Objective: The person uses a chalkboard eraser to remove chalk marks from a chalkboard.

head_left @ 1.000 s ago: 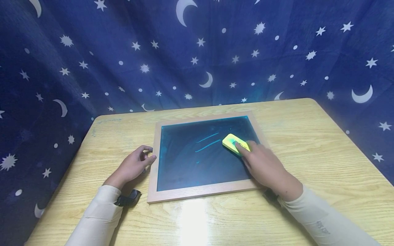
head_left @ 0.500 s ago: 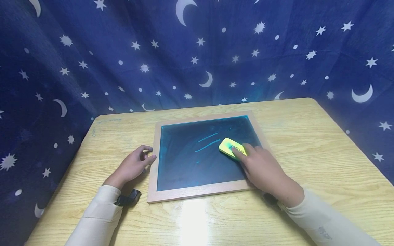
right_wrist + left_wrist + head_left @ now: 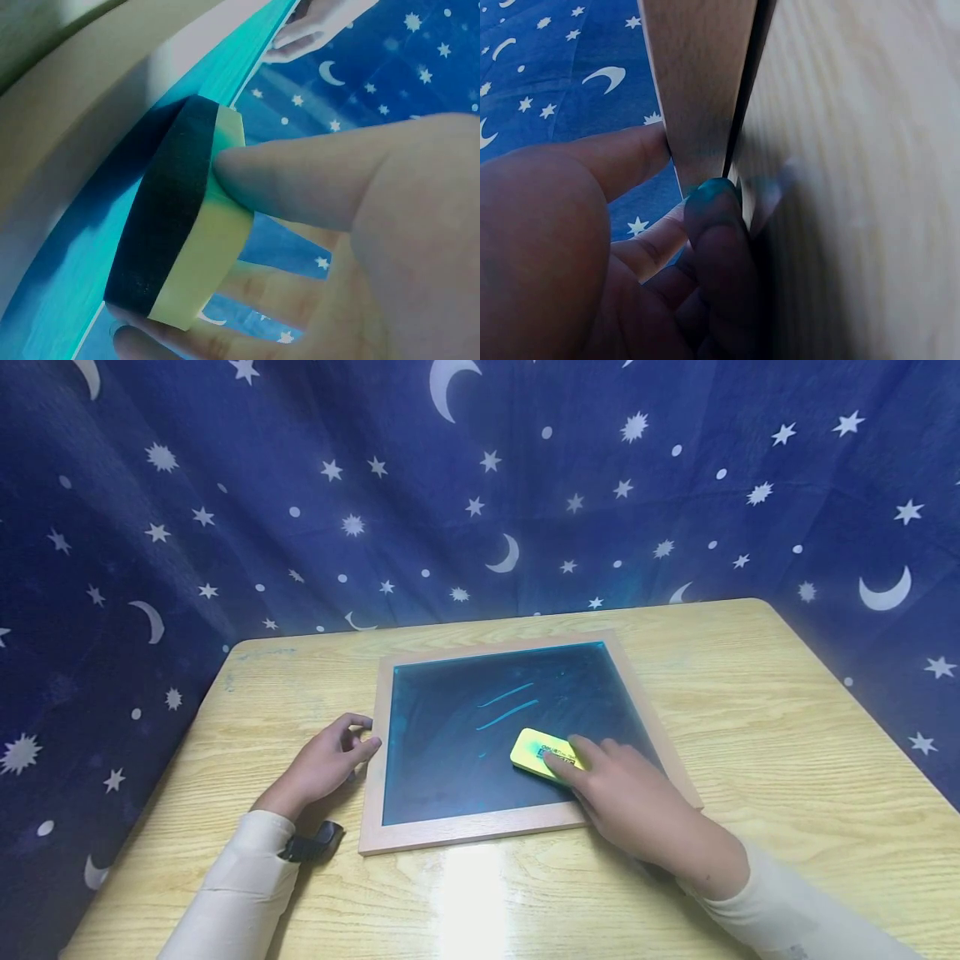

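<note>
A chalkboard in a light wooden frame lies flat on the table, with two slanted teal lines and a small mark lower down. My right hand grips a yellow chalkboard eraser over the board's lower right part. In the right wrist view the thumb presses the side of the eraser, dark felt showing. Whether the felt touches the board is hard to tell. My left hand holds the frame's left edge; in the left wrist view thumb and curled fingers meet the frame, one fingertip teal-stained.
The wood-grain table extends around the board and has faint blue smudges at its back left corner. A blue curtain with moons and stars hangs behind and at both sides. A black strap is on the left wrist.
My right hand has drawn the eraser toward me and to the left, down from the board's right side. My left hand and the board stay put; the two teal lines look unchanged.
</note>
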The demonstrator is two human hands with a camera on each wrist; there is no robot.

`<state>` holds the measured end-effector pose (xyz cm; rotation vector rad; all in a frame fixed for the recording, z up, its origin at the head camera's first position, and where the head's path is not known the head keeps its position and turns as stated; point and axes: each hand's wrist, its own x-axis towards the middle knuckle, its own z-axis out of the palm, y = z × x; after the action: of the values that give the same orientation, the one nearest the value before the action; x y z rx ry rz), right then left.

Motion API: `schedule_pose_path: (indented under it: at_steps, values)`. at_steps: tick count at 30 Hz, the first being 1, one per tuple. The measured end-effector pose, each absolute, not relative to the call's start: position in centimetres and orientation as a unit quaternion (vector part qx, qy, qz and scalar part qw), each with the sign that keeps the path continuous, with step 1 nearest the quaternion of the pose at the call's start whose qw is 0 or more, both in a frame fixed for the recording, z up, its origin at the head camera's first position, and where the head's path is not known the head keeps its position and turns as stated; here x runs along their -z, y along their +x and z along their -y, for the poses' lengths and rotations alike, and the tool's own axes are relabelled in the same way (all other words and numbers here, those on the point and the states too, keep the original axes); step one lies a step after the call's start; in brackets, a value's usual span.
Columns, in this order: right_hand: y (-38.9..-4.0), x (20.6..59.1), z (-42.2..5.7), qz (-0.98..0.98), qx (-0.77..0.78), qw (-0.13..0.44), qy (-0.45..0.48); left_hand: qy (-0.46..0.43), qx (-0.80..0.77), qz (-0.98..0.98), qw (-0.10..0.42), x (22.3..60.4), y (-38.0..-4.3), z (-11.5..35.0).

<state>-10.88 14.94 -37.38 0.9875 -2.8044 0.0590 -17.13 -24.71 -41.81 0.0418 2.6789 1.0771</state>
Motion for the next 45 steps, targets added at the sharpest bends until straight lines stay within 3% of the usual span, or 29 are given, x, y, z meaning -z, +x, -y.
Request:
schedule_pose_path:
  at_steps: [35, 45]
  values:
    - [-10.1, 38.3, -10.2, 0.925, -0.038, 0.024, 0.377, 0.022, -0.375, -0.919, 0.118, 42.2, -17.2, 24.7]
    - [-11.1, 38.5, -11.1, 0.939, -0.026, 0.054, 0.338, 0.016, -0.372, -0.92, 0.12, 42.0, -16.9, 24.6]
